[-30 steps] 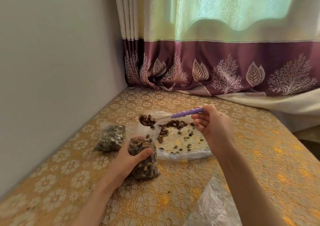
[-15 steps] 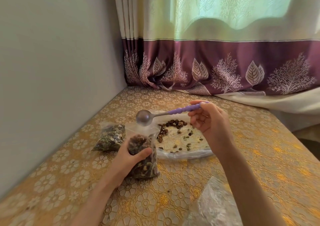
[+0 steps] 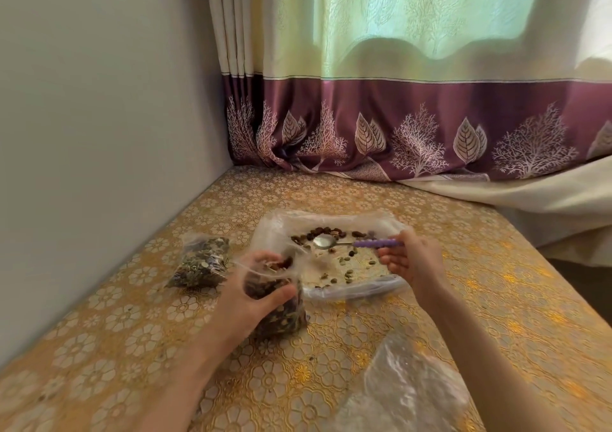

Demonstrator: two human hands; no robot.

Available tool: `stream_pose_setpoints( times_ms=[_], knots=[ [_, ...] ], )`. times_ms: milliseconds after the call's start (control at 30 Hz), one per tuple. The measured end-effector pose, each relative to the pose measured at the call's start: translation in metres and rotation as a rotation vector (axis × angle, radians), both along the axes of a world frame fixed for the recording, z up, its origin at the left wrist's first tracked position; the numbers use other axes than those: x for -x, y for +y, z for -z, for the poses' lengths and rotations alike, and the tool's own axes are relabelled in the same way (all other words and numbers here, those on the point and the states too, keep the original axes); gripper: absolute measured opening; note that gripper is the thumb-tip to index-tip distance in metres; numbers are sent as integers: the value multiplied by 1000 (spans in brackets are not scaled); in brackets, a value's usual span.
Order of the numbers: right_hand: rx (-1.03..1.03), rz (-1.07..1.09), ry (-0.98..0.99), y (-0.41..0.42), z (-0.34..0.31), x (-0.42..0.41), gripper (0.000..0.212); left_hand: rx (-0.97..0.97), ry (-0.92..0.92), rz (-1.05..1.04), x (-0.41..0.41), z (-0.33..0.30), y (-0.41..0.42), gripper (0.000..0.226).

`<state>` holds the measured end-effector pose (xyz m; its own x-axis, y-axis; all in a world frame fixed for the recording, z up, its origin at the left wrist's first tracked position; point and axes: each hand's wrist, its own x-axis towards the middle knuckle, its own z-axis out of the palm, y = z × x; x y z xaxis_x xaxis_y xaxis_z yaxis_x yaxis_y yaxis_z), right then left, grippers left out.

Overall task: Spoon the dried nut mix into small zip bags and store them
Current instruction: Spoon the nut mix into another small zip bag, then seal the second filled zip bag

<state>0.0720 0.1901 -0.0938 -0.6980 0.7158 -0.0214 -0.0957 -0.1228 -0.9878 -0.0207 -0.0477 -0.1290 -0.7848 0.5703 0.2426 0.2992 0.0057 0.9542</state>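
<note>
While the small zip bag (image 3: pixel 276 302) is gripped upright by the left hand (image 3: pixel 246 294), the spoon (image 3: pixel 356 242) is pinched by the right hand (image 3: pixel 412 261), its handle lying left-right, its bowl pointing left among the nut mix (image 3: pixel 334 233), just beyond the bag's mouth.

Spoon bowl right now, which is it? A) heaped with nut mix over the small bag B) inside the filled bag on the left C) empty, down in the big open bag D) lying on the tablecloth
C: the spoon held by the right hand shows a bare shiny bowl low over the scattered nuts in the big open bag, away from the small bag that the left hand grips.
</note>
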Motion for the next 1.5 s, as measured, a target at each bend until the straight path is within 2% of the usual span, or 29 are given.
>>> stream_pose_setpoints(
  times_ms=[33,100,200,267,367,400,467,500,567,667,733,800,867,933,967,1033,1133,1233,1333,1400,1500],
  knots=[
    [-22,16,-26,2,5,-3,23,57,-2,39,-2,-1,2,48],
    [-103,43,-84,5,16,-11,20,134,-51,91,-2,-2,3,58],
    [-398,108,-249,7,30,-16,17,189,-116,103,-1,-4,0,71],
    [-619,128,-376,8,34,-18,21,178,-139,81,-1,-6,0,64],
    [-813,169,-494,5,31,-22,24,156,-131,51,0,-16,2,54],
    [-891,220,-487,0,29,-24,23,149,-124,44,-1,-19,1,53],
    [-1018,263,-303,-16,21,-26,20,110,-117,41,-2,-25,1,53],
    [-1024,196,-188,-28,17,-25,18,80,-123,50,-3,-26,1,55],
    [-894,-98,-55,-53,14,-22,12,56,-140,94,-8,-24,-2,62],
    [-494,-574,-62,-74,22,-19,24,174,-149,181,-16,-13,-7,78],
    [-467,-699,-103,-76,30,-19,34,219,-113,115,-18,-10,-8,66],
    [-492,-692,-41,-78,34,-17,27,224,-44,27,-18,-12,-7,55],
    [-516,-622,74,-80,33,-14,24,181,9,-15,-17,-16,-6,63],
    [-502,-601,155,-79,33,-13,25,82,-27,78,-15,-15,-8,74],
    [-501,-619,159,-78,33,-14,27,59,-51,154,-16,-14,-10,77],
    [-539,-677,65,-76,36,-15,33,135,-57,256,-19,-10,-12,77],
    [-614,-692,-68,-72,41,-13,30,241,-61,233,-20,-6,-12,62],
    [-639,-623,-22,-73,32,-10,15,191,-34,136,-18,-13,-9,54],
    [-591,-588,71,-72,22,-10,23,126,1,127,-19,-20,-8,56],
    [-622,-599,66,-73,20,-10,27,149,30,172,-18,-22,-8,55],
    [-656,-566,57,-76,20,-7,17,143,8,184,-13,-22,-5,48]
  ],
)
